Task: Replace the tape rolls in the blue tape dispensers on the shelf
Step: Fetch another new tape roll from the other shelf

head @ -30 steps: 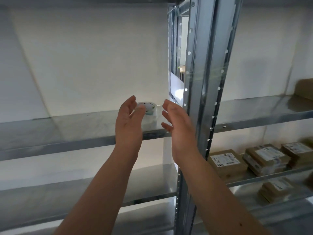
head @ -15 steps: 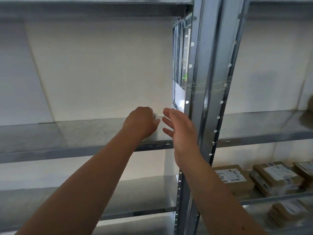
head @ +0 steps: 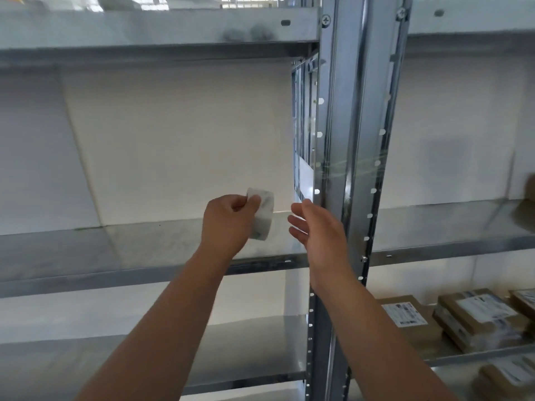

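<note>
My left hand (head: 228,224) grips a whitish, translucent tape roll (head: 264,215) and holds it on edge just above the middle metal shelf (head: 144,250). A hand's width to the right, my right hand (head: 318,231) hovers with its fingers spread and nothing in it, close to the steel upright (head: 347,140). No blue tape dispenser is in view.
Another shelf board (head: 159,27) runs overhead. A lower shelf (head: 246,354) lies below. In the right bay, several brown cardboard parcels (head: 480,316) with white labels lie on the lower shelves. A white wall panel backs the bay.
My left hand closed over the roll lying on the shelf and lifted it, turning it on edge. My right hand stayed beside it. The view tilted upward.
</note>
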### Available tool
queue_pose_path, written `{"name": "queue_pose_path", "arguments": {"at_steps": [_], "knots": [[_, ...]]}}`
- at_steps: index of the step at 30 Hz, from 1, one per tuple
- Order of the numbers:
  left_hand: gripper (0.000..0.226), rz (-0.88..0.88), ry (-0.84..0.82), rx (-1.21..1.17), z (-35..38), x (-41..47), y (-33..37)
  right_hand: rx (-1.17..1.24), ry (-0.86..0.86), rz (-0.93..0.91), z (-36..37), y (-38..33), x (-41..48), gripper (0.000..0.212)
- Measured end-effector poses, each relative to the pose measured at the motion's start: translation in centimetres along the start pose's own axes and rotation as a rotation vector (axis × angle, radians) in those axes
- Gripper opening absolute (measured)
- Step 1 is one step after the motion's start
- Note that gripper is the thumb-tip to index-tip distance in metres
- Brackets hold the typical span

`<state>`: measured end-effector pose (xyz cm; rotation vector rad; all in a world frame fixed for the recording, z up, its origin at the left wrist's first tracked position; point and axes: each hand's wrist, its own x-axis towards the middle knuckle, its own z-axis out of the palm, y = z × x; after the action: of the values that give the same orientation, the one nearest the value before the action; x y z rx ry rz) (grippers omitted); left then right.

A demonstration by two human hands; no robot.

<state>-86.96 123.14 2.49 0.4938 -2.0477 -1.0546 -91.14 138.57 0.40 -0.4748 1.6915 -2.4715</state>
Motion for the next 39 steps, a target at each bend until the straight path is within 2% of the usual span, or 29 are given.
{"name": "queue_pose_path", "arguments": {"at_steps": [2,4,8,16,22,26,33,39], "knots": [[0.031,-0.103,-0.004,-0.315,-0.7,-1.5,0.5,0.042,-0.068,0.038,0.5,-0.5,0.5,0.032],[0.026,-0.151,-0.061,-0.489,-1.0,-2.8,0.9,0.049,-0.179,0.098,1.2,-0.9,0.7,0.043],[0.024,-0.221,-0.074,-0.592,-1.0,-3.9,1.1,0.015,-0.281,0.205,2.1,-0.9,0.7,0.064],[0.042,-0.353,-0.041,-0.691,-3.6,-4.2,-0.1,0.086,-0.361,0.271,3.8,0.1,0.6,0.061],[0.041,-0.44,0.152,-0.655,-9.1,-4.5,-2.5,0.112,-0.512,0.35,9.0,1.5,-1.0,0.056],[0.038,-0.38,0.233,-0.627,-14.8,-6.9,-5.5,0.154,-0.655,0.434,13.8,3.4,-3.9,0.055],[0.038,-0.464,0.593,-0.533,-25.4,-13.8,-8.6,0.169,-0.945,0.563,22.7,6.7,-12.0,0.054],[0.037,-0.456,0.83,-0.499,-34.6,-19.8,-9.0,0.208,-1.159,0.627,30.3,7.6,-20.7,0.049]]}}
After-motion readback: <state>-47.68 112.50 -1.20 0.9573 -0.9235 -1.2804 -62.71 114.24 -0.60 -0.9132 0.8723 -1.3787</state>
